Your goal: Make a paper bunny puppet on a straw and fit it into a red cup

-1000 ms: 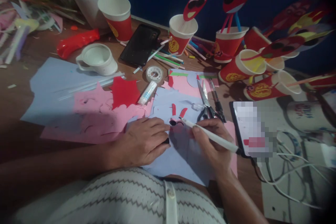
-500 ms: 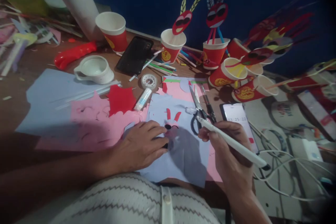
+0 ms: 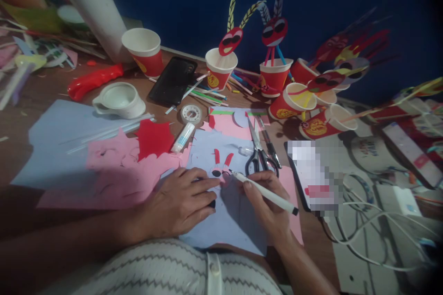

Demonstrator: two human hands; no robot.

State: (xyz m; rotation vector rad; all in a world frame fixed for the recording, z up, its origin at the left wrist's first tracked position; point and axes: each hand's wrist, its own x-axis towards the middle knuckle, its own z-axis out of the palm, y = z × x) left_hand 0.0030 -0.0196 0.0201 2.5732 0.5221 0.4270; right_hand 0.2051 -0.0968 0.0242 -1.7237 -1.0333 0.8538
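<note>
My right hand (image 3: 268, 198) grips a white marker (image 3: 272, 196) with a black end, its tip at the eyes of a small pink paper face (image 3: 224, 179). The face has red strips (image 3: 217, 156) above it and black eyes, and lies on a pale blue sheet (image 3: 224, 228). Resting on the sheet at the left, my left hand (image 3: 185, 198) has its fingertips beside the face. A small black piece (image 3: 212, 203), looking like the marker's cap, pokes out from between its fingers. Scissors (image 3: 258, 147) lie just beyond my right hand, next to a black pen (image 3: 270, 145).
A glue stick (image 3: 183, 137), tape roll (image 3: 191, 114), white cup (image 3: 119, 100) and black phone (image 3: 173, 80) lie further back. Paper cups (image 3: 221, 71) with paper faces on sticks line the wall. Pink scraps (image 3: 117, 170) spread left; another phone (image 3: 304, 170) and cables (image 3: 367, 221) are right.
My right hand has moved left and brought the marker's tip down to the face's eye. My left hand stays in place on the paper. The view has shifted slightly.
</note>
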